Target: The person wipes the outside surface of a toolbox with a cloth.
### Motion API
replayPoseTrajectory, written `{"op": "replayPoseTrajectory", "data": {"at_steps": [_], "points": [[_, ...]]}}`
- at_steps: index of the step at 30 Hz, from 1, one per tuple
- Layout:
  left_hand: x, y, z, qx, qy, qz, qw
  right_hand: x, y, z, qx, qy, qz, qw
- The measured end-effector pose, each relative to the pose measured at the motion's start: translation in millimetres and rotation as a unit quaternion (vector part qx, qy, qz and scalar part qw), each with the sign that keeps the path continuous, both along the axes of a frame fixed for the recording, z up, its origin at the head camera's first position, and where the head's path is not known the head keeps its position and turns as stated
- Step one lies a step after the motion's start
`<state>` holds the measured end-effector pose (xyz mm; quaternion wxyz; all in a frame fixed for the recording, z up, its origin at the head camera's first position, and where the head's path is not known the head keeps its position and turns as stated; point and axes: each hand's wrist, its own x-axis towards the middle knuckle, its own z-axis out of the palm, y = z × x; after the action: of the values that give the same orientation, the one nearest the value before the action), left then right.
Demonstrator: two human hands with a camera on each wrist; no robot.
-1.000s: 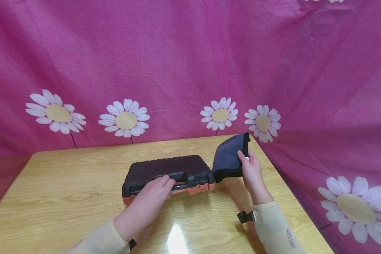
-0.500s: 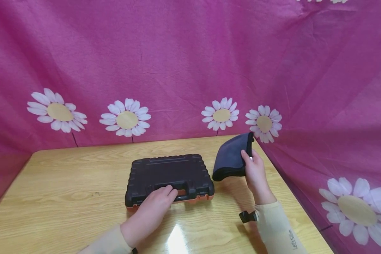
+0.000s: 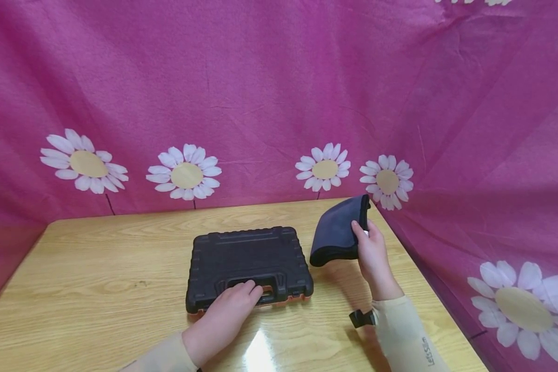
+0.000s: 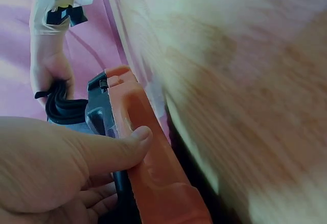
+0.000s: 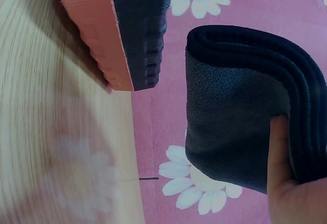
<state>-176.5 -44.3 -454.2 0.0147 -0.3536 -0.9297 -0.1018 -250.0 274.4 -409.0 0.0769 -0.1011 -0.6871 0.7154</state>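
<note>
A black hard-shell case (image 3: 248, 254) with an orange underside (image 4: 166, 198) is at the middle of the table in the head view. My left hand (image 3: 227, 316) grips its handle along the near edge. In the left wrist view the thumb (image 4: 120, 152) presses the orange side, with the other fingers curled on the black side. To the right of the case, my right hand (image 3: 375, 258) holds up a folded grey-blue cloth (image 3: 337, 231) with thick black edging, pinching its right edge. The right wrist view shows the cloth's stacked folds (image 5: 255, 45). Whether the case's near edge touches the table is unclear.
The wooden table (image 3: 97, 274) has light glare near its front. A pink curtain (image 3: 260, 93) with white daisies hangs behind it and along the right side. A black strap piece (image 3: 362, 318) sits at the right wrist.
My left hand has lowered the near edge of the case, so more of its black top shows. The right hand and the cloth have shifted only slightly right.
</note>
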Motion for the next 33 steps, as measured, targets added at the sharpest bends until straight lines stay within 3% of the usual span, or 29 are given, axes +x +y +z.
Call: {"op": "replayPoseTrajectory", "data": {"at_steps": [8, 18, 21, 24, 26, 29, 33], "points": [[1.0, -1, -7.1, -0.001, -0.002, -0.007, 1.0000, 0.0, -2, -0.9, 0.007, -0.004, 0.007, 1.000], [2.4, -1, -7.8, -0.004, -0.013, 0.005, 0.9999, 1.2, -4, -1.4, 0.008, -0.006, 0.014, 1.000], [1.9, -3, -5.5, 0.020, -0.023, 0.015, 0.9994, 1.6, -5, -1.5, 0.007, -0.007, 0.017, 1.000], [-0.1, -9, -1.4, 0.081, -0.041, 0.033, 0.9953, 1.7, -5, -1.8, 0.009, -0.009, 0.019, 1.000], [-2.7, -15, 2.0, 0.134, -0.046, 0.058, 0.9883, 1.4, -6, -2.2, 0.010, -0.008, 0.022, 1.000], [-10.4, -27, 7.5, 0.216, -0.039, 0.121, 0.9681, 1.5, -7, -2.4, 0.014, -0.008, 0.027, 1.000], [-26.1, -49, 9.4, 0.310, -0.063, 0.223, 0.9222, 1.8, -7, -3.0, 0.022, -0.011, 0.029, 0.999]]}}
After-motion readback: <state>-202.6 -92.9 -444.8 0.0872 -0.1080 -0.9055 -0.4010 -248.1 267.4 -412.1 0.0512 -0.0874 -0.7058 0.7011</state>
